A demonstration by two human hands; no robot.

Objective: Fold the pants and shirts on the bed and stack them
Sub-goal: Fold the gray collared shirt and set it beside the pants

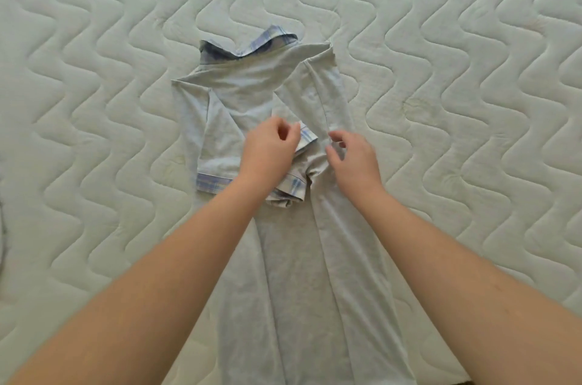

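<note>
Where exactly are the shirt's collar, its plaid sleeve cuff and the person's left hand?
collar (267,42): head view, on the plaid band.
plaid sleeve cuff (212,179): head view, on the left sleeve's hem.
left hand (271,148): head view, on its back.

Grey shirt lies flat on quilted bed, collar end away from person, hem end nearest. Both sides folded inward to form narrow strip. Collar blue-and-white plaid, standing slightly open. Left sleeve folded flat onto body, plaid cuff showing. Right sleeve cuff bunched and crumpled at middle of shirt.
</note>
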